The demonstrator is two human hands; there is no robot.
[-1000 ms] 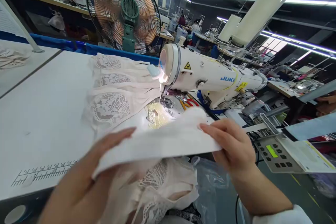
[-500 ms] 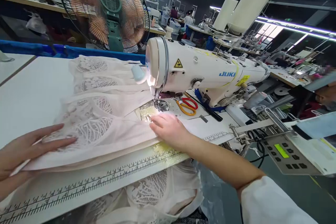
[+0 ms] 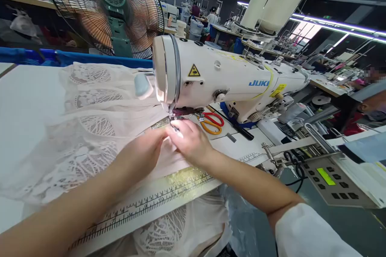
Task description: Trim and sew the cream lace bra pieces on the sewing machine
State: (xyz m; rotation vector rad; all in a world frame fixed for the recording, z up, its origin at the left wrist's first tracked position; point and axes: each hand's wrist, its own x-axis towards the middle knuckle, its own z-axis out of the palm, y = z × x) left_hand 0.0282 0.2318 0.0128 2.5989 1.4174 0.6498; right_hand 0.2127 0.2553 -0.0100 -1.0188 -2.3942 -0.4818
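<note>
A pale lace-trimmed fabric (image 3: pixel 90 136) lies spread over the white sewing table (image 3: pixel 27 100) and runs under the needle of a white JUKI sewing machine (image 3: pixel 217 80). My left hand (image 3: pixel 141 152) and my right hand (image 3: pixel 188 140) meet just in front of the presser foot (image 3: pixel 173 118). Both press on the fabric edge there, fingers bent and pinched together on the cloth. More of the lace fabric hangs off the table's front edge (image 3: pixel 169 229).
Orange-and-red scissors (image 3: pixel 211 122) lie on the machine bed to the right of my hands. A printed ruler strip (image 3: pixel 144 204) runs along the table front. A large fan (image 3: pixel 105 8) stands behind. A control panel (image 3: pixel 331 180) sits at right. Thread cones (image 3: pixel 271 4) rise above the machine; other workers sit far back.
My left hand has moved from the far left of the fabric to the needle area, beside my right hand. The right hand has shifted slightly closer to the presser foot.
</note>
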